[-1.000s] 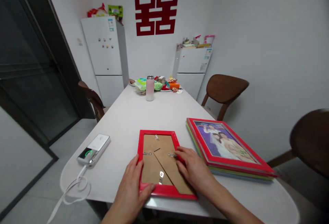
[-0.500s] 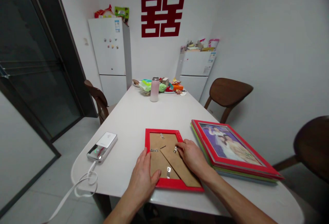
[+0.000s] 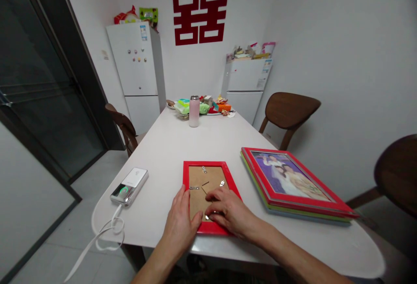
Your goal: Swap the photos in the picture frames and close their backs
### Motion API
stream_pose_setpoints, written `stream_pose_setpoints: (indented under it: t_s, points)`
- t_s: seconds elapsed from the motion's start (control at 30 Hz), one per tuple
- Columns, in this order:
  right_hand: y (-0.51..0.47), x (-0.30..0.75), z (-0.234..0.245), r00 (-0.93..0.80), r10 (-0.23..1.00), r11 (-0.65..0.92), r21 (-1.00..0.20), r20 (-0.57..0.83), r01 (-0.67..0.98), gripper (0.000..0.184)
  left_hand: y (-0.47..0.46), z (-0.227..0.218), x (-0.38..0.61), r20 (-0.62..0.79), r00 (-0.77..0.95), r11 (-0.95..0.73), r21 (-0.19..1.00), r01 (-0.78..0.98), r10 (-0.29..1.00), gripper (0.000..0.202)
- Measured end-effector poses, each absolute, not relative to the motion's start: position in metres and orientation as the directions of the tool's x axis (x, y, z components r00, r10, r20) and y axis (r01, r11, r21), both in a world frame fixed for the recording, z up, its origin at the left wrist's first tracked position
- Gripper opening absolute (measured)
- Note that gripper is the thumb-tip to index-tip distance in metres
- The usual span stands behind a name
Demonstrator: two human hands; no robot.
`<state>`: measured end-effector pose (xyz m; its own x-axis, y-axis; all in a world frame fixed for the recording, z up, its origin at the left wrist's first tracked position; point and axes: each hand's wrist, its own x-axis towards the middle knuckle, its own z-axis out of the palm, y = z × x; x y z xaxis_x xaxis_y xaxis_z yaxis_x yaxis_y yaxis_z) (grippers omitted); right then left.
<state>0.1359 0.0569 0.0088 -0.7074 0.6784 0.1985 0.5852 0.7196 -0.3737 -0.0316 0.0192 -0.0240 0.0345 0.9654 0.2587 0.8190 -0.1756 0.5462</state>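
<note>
A red picture frame (image 3: pixel 230 183) lies face down on the white table, its brown backing board (image 3: pixel 198 199) showing. My left hand (image 3: pixel 179 221) holds the frame's lower left corner, fingers along the left rim and thumb over the bottom. Curled over the lower part of the backing, my right hand (image 3: pixel 230 212) has its fingertips closed on the bottom metal clip (image 3: pixel 207 217), which they partly cover. More small clips sit at the top (image 3: pixel 204 170), left (image 3: pixel 194 188) and right (image 3: pixel 222 183). The right hand hides much of the backing's stand leg.
To the right lies a stack of frames with a wedding photo (image 3: pixel 289 175) on top. A power bank (image 3: pixel 129 186) with a white cable (image 3: pixel 110 232) is at the left. A pink bottle (image 3: pixel 194 112) and assorted packages (image 3: pixel 182 107) stand far back. Chairs (image 3: pixel 289 110) flank the table.
My right hand has moved from the right clip down and left to the bottom clip. The left hand stays at the frame's lower left corner. The view has shifted slightly.
</note>
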Motion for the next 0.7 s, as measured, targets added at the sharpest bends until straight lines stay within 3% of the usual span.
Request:
stream_pose_setpoints:
  t_s: [0.17,0.33,0.7]
  points:
    - [0.065,0.123,0.011,-0.645,0.731,0.672,-0.399,0.222,0.625,0.019,0.02,-0.027,-0.032,0.267,0.036,-0.181,0.542,0.821,0.963,0.053]
    - [0.087,0.091,0.012,-0.524,0.827,0.563,-0.299,0.205,0.771,0.02,0.022,-0.027,-0.032,0.267,0.038,-0.183,0.544,0.819,0.963,0.053]
    - [0.126,0.096,-0.004,-0.254,0.934,0.317,-0.258,0.25,0.913,0.028,0.027,-0.024,-0.025,0.241,0.044,-0.185,0.602,0.777,0.969,0.057]
